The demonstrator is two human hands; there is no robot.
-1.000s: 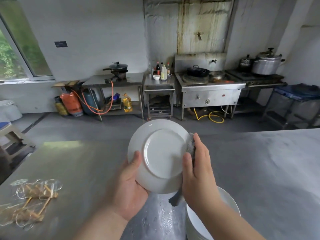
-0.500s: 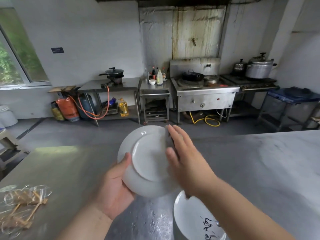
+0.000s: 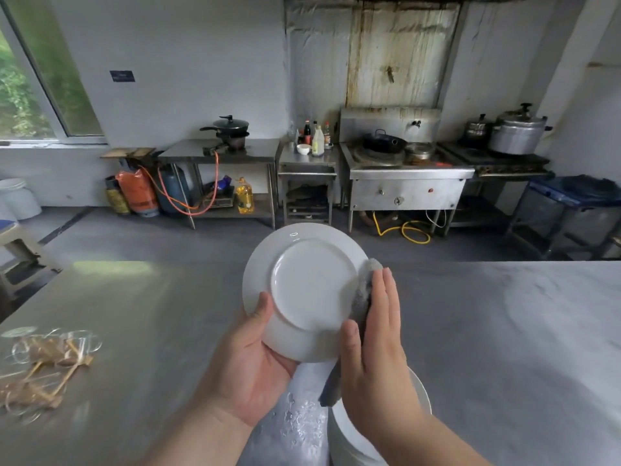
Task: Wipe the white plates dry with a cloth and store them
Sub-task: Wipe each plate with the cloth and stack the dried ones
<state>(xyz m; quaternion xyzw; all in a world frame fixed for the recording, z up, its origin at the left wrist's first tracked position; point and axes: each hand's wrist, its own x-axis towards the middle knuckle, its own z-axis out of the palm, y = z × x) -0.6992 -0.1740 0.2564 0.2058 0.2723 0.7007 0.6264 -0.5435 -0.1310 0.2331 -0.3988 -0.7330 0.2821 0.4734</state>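
Note:
I hold a white plate (image 3: 309, 284) upright over the steel table, its underside toward me. My left hand (image 3: 252, 361) grips its lower left rim, thumb on the back. My right hand (image 3: 376, 348) holds a grey cloth (image 3: 364, 290) against the plate's right rim, thumb on the near side and fingers stretched along the edge. The cloth's tail hangs down below the plate. A stack of white plates (image 3: 353, 438) stands on the table under my right wrist, partly hidden by the arm.
Water drops (image 3: 302, 422) lie on the steel table (image 3: 504, 348) by the stack. Glass and wooden pieces (image 3: 43, 364) sit at the table's left edge. Stoves, pots and gas cylinders line the far wall across the floor.
My right hand swept the cloth from the plate's right rim across the back and has come back to the right rim. The left hand kept its hold.

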